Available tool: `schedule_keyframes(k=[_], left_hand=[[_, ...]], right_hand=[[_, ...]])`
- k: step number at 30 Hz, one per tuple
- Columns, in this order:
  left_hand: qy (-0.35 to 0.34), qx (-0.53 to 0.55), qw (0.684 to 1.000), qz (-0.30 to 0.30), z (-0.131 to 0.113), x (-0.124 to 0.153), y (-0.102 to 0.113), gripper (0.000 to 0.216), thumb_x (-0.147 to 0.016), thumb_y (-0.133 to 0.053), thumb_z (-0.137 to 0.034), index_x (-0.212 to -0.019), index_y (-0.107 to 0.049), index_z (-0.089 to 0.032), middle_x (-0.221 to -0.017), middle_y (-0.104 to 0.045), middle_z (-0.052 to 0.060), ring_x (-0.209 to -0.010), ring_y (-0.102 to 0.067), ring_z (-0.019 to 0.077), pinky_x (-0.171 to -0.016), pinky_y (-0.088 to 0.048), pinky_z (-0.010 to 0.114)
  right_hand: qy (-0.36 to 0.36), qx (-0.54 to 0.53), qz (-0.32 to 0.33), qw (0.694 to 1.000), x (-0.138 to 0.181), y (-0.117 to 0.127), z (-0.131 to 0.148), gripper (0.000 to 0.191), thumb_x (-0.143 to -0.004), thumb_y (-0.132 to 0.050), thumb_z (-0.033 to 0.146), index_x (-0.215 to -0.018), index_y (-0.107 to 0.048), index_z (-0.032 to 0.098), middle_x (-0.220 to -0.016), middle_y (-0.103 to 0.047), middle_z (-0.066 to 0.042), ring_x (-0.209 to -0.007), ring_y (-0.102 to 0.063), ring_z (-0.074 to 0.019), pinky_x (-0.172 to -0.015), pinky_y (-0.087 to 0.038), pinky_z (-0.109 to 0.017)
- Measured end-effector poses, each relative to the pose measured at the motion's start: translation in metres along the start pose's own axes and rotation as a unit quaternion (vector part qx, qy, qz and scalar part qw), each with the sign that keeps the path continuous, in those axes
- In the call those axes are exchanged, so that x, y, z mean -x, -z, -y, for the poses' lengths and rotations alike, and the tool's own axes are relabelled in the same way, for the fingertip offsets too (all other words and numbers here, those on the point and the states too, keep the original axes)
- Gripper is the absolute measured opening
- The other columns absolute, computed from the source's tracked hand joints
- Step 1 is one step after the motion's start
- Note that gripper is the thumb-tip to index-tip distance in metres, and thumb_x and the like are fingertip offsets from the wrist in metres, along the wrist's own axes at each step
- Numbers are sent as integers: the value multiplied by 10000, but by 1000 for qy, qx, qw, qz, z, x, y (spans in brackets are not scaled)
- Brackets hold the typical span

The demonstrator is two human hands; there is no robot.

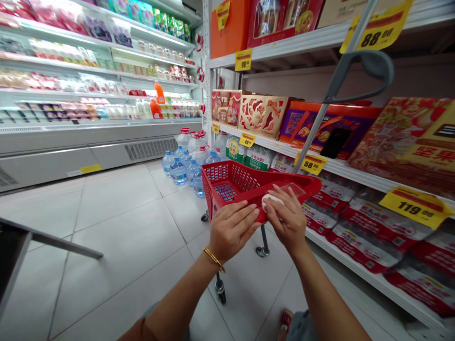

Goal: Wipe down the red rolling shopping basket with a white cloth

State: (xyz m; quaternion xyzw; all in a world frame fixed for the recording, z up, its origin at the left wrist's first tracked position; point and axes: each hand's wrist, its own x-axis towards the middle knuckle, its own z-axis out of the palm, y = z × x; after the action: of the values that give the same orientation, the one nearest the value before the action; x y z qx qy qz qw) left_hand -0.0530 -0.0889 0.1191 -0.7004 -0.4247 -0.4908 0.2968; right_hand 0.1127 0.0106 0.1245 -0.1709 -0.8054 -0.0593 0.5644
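A red plastic shopping cart (213,192) on a metal frame with small casters stands in front of me. My left hand (231,229), with a gold bracelet (213,259) at its wrist, lies against the near side of the basket with its fingers stretched out. At the cart's near rim, my right hand (288,219) presses a crumpled white tissue (270,201) under its fingers. A clear rectangular panel (295,189) is set in the rim just beyond that hand. From the cart rises a metal pole (313,130) with a grey loop handle (387,87).
Shelving (355,173) with gift boxes and packs of bottled water lines the right side. Large water bottles (178,171) stand on the floor beyond the cart. A refrigerated display (71,156) runs along the back left. Metal legs (67,241) jut in at the left.
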Motion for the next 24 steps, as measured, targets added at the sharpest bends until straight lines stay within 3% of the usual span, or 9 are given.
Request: schedule_keyframes(k=[17, 21, 24], left_hand=[[7, 19, 1000, -13, 2, -3, 1, 230, -885, -646, -231, -1108, -702, -224, -1008, -777, 54, -1019, -711, 204, -875, -576, 343], [10, 18, 1000, -21, 1, -3, 1, 231, -883, -647, -225, -1107, -703, -225, -1007, -777, 52, -1007, -714, 204, -876, -576, 346], [5, 14, 999, -30, 1, -3, 2, 214, -884, -647, -229, -1089, -706, -226, -977, -781, 44, -991, -717, 202, -855, -578, 339]], right_hand=[[-180, 9, -81, 980, 0, 10, -39, 199, -905, -603, 368, -908, -746, 230, -980, -767, -67, -1106, -679, -268, -1088, -426, -569], [-186, 8, -97, 978, -4, 11, -34, 192, -912, -596, 348, -912, -742, 225, -996, -764, -76, -1084, -687, -262, -1080, -439, -560], [-156, -14, -100, 983, -9, 9, -15, 164, -923, -582, 291, -944, -734, 235, -1015, -757, -76, -1081, -688, -250, -1087, -441, -553]])
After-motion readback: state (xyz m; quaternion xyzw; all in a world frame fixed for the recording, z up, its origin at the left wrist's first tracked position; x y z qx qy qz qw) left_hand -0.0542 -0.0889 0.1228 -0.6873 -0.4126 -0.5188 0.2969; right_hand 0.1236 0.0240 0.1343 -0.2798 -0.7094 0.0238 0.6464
